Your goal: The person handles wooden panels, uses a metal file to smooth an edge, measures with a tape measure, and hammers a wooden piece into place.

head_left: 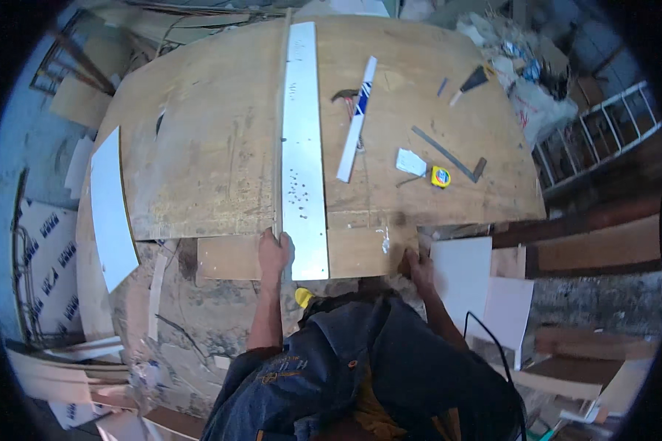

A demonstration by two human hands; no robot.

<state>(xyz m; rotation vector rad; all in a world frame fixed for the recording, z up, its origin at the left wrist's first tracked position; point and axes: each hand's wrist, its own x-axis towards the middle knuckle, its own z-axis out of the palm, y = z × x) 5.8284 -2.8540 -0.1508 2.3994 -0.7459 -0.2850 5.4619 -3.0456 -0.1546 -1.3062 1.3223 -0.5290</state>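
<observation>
A long white panel (304, 154) with dark marks and holes lies lengthwise across the worktable, its near end over a plywood board (368, 253) at the table's front edge. Along the panel's left side runs a thin wooden strip (280, 147). My left hand (273, 253) is closed at the near end of this strip, beside the panel and above the plywood board; its fingertips are partly hidden. At the board's right end, my right hand (418, 266) is closed on the edge, with the fingers in shadow.
On the wooden tabletop (206, 132) lie a claw hammer (346, 95), a white strip (357, 121), a try square (449, 156), a yellow tape measure (440, 176), white cards (410, 161) and a dark-handled tool (472, 82). A white panel (112, 209) rests at left; a metal ladder (603, 132) stands right.
</observation>
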